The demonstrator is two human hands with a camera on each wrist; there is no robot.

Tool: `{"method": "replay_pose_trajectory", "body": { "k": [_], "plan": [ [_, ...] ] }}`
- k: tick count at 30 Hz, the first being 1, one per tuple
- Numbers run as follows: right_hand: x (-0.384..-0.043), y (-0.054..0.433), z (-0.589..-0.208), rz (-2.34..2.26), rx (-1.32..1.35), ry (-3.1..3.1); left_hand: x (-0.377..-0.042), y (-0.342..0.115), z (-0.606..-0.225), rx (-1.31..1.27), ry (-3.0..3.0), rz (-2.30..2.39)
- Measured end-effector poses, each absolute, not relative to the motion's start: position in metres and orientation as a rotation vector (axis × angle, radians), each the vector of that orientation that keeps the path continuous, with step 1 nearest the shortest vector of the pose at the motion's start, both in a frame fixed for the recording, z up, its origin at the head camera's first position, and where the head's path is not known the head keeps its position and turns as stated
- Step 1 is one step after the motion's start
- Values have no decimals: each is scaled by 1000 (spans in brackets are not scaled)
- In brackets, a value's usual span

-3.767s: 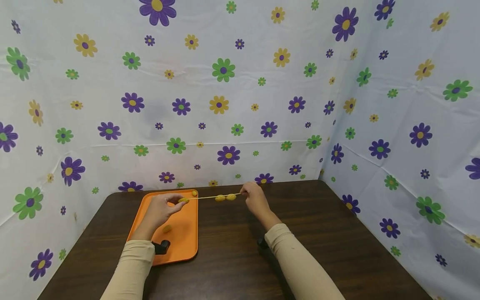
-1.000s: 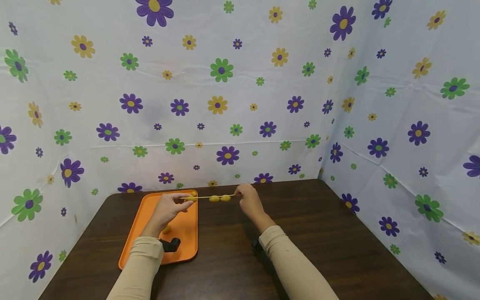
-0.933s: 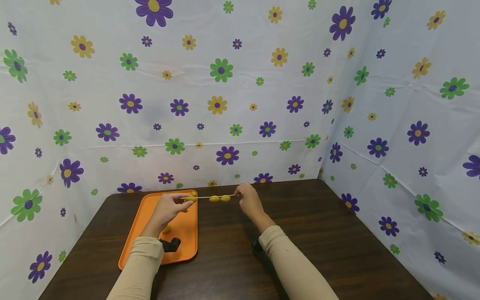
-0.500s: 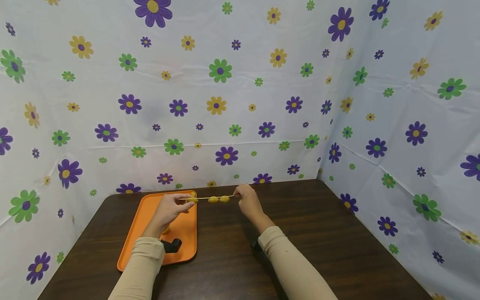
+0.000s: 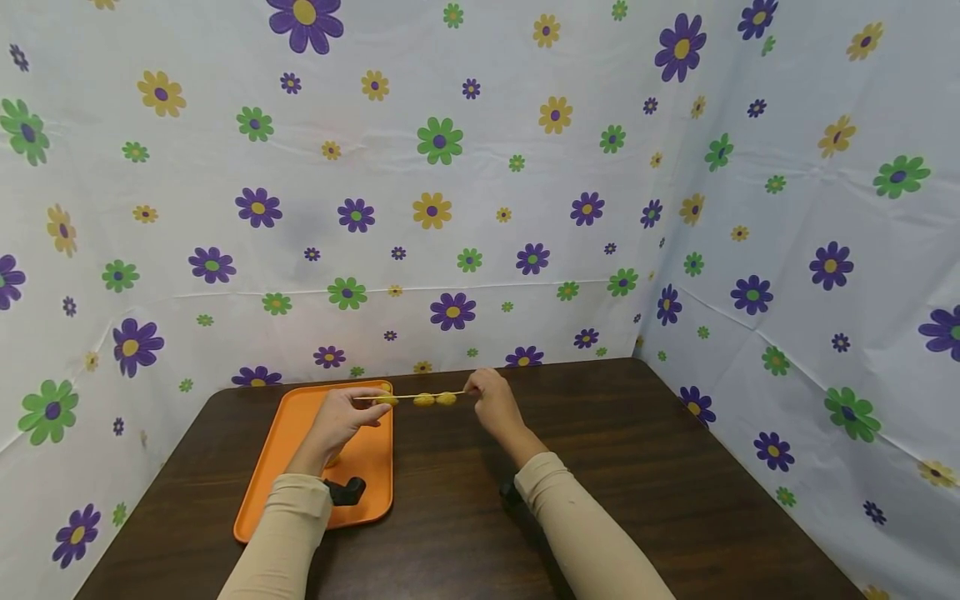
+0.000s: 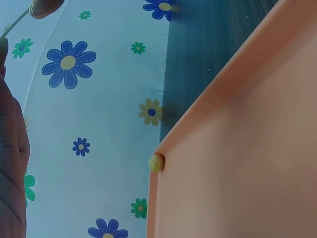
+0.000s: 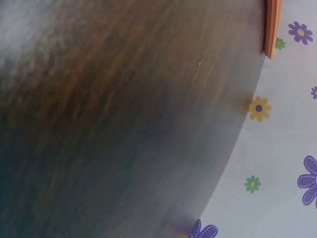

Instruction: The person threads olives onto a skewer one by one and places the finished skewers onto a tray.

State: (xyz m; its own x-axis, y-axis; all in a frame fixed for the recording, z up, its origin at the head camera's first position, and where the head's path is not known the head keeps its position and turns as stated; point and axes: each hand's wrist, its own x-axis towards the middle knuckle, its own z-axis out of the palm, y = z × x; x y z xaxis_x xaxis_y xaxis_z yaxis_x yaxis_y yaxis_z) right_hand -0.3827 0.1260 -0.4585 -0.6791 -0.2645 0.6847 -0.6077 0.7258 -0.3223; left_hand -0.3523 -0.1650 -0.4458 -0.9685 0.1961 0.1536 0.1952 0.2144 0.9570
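A thin pale skewer spans the gap between my hands above the table, nearly level. Two small yellow oval pieces sit side by side along its middle. At the skewer's left end my left hand pinches a third yellow oval piece between thumb and fingers, and the skewer runs on past it to the left. My right hand pinches the skewer's right end. The left wrist view has part of the left hand and one oval piece on the skewer; the right wrist view has neither hand.
An orange tray lies on the dark wooden table under my left forearm. One yellow piece rests in its far corner; another is mostly hidden behind the left wrist. Flowered cloth hangs behind and at the sides.
Over the last few seconds my left hand has moved right and my right hand slightly left. The skewer now extends past the pinched piece. In the last second only slight shifts show.
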Motion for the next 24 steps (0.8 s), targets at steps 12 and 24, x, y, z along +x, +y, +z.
{"method": "replay_pose_trajectory", "body": {
  "k": [12, 24],
  "plan": [
    [-381, 121, -456, 719, 662, -2303, -351, -162, -446, 361, 2466, 1928],
    [-381, 116, -458, 750, 679, -2283, -345, -158, -441, 353, 2463, 1935]
  ]
}}
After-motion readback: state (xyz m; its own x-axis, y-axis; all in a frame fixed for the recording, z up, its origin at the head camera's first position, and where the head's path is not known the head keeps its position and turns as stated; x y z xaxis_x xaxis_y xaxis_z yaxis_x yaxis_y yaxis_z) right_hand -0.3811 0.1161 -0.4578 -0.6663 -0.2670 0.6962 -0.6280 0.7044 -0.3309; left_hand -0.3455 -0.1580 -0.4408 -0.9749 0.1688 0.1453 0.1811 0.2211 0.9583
